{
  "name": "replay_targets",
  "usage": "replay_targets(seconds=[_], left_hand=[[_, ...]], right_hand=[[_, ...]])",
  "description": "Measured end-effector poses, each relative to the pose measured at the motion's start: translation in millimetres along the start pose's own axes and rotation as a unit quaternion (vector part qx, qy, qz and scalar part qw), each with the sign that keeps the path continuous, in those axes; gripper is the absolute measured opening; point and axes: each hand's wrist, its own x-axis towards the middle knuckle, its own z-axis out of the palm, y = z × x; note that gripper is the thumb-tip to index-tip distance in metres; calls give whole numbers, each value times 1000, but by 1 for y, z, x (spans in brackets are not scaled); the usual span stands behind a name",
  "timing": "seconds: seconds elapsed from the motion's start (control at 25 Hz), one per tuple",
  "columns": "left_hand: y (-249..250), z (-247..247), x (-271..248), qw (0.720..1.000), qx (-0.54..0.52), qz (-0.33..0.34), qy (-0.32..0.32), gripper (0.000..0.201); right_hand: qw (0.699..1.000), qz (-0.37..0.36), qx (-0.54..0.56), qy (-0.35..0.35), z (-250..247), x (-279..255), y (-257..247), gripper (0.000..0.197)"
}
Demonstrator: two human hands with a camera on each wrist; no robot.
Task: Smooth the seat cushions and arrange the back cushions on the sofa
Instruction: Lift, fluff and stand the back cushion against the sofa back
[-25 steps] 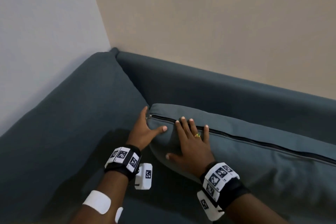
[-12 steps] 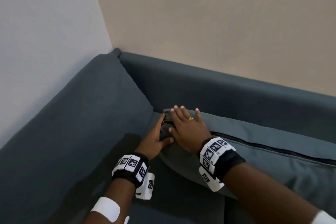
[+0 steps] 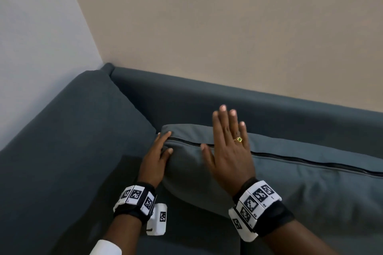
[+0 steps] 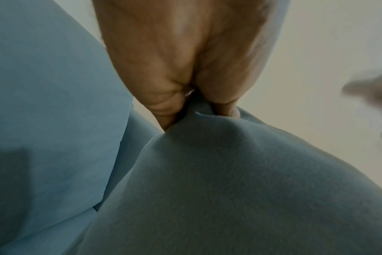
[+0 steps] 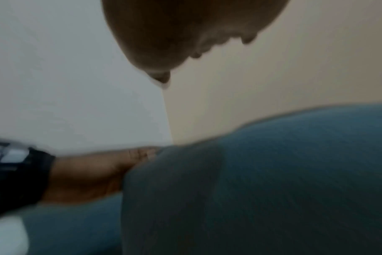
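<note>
A dark teal back cushion (image 3: 290,182) with a black zip along its top edge leans against the sofa backrest (image 3: 228,101). My left hand (image 3: 169,142) pinches the cushion's left top corner between thumb and fingers. In the left wrist view, the left hand (image 4: 199,110) bunches the fabric of the cushion (image 4: 229,189). My right hand (image 3: 217,130) is flat with straight fingers over the zip near that corner, its fingertips reaching past the top edge. Whether the palm touches the cushion is unclear. The right wrist view is blurred and shows the right hand (image 5: 185,43) above the cushion (image 5: 273,181).
The padded sofa arm (image 3: 72,141) rises at the left, close to the cushion's corner. The seat (image 3: 196,234) lies below the cushion. A pale grey wall (image 3: 31,37) and a beige wall (image 3: 248,27) meet in the corner behind the sofa.
My right hand has left the cushion's corner, moved right and flattened over the zip. The corner now stands up with its zip showing. My left hand stays at the corner.
</note>
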Motion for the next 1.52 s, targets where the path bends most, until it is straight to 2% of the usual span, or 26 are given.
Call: replay_targets(seconds=[0.08, 0.12, 0.16, 0.24, 0.28, 0.32, 0.4, 0.44, 0.52, 0.56, 0.6, 0.64, 0.72, 0.84, 0.92, 1.0, 1.04, 1.08, 1.16, 1.2, 1.24, 1.32, 1.36, 1.4, 1.48, 1.52], left_hand=[[5, 7, 1, 1000, 25, -9, -5, 48], [7, 8, 0, 999, 38, -16, 5, 47], [11, 11, 2, 999, 42, -17, 23, 47], [13, 14, 1, 998, 37, -24, 52, 46], [14, 15, 3, 997, 36, -29, 57, 45], [14, 16, 2, 997, 40, -32, 58, 45], [17, 20, 0, 996, 45, -37, 60, 44], [17, 22, 1, 996, 43, -39, 69, 44], [16, 22, 0, 993, 40, -50, 101, 44], [19, 24, 0, 990, 57, -64, 114, 45], [24, 29, -4, 982, 103, -87, 131, 45], [35, 37, -6, 968, 175, -100, 151, 47], [69, 68, -14, 940, 310, -34, 137, 53], [101, 136, -35, 882, 440, 167, -33, 58], [108, 163, -45, 856, 479, 176, -82, 58], [109, 172, -44, 859, 485, 143, -78, 62], [111, 175, -44, 861, 484, 133, -78, 68], [113, 176, -44, 861, 486, 128, -79, 75], [118, 181, -48, 848, 503, 129, -105, 93], [122, 188, -51, 840, 511, 141, -115, 101], [124, 193, -53, 838, 511, 147, -123, 108], [130, 204, -56, 845, 504, 131, -121, 118], [133, 210, -56, 847, 503, 124, -118, 122], [137, 215, -57, 849, 501, 124, -115, 126], [144, 225, -60, 848, 496, 139, -124, 128], [147, 231, -62, 846, 497, 145, -131, 129]], right_hand=[[988, -13, -41, -150, 17, -15, 23, 83], [980, -22, -55, -189, 17, -17, 29, 83], [987, -32, -35, -155, 10, -14, 37, 82], [1000, -11, 20, 12, -10, -14, 43, 77], [999, -11, 21, 30, -15, -17, 49, 76], [1000, -23, 2, -12, -13, -24, 55, 78], [985, -37, -47, -159, 1, -40, 73, 84], [985, -36, -38, -163, -1, -41, 81, 84], [1000, -17, 21, 0, -13, -43, 89, 78], [999, 16, 18, 47, -16, -45, 97, 75], [1000, 25, 5, 14, -13, -50, 106, 76], [997, 38, -22, -62, -3, -56, 117, 82], [983, 49, -57, -167, 21, -65, 132, 86], [982, 42, -65, -170, 13, -63, 131, 78], [994, 14, -50, -101, -15, -62, 131, 77], [992, 29, 9, 119, -44, -64, 141, 81], [985, 61, 19, 159, -47, -69, 151, 79], [991, 71, 16, 112, -46, -76, 158, 77], [991, 81, -33, -100, -25, -91, 170, 77], [986, 87, -31, -138, -23, -98, 181, 77], [990, 94, -2, -105, -30, -97, 190, 77], [987, 109, 36, 116, -56, -100, 200, 76], [978, 137, 34, 157, -63, -105, 208, 75], [985, 121, 21, 122, -62, -110, 215, 75], [988, 131, -38, -79, -33, -125, 228, 77], [982, 141, -31, -122, -28, -129, 236, 78]])
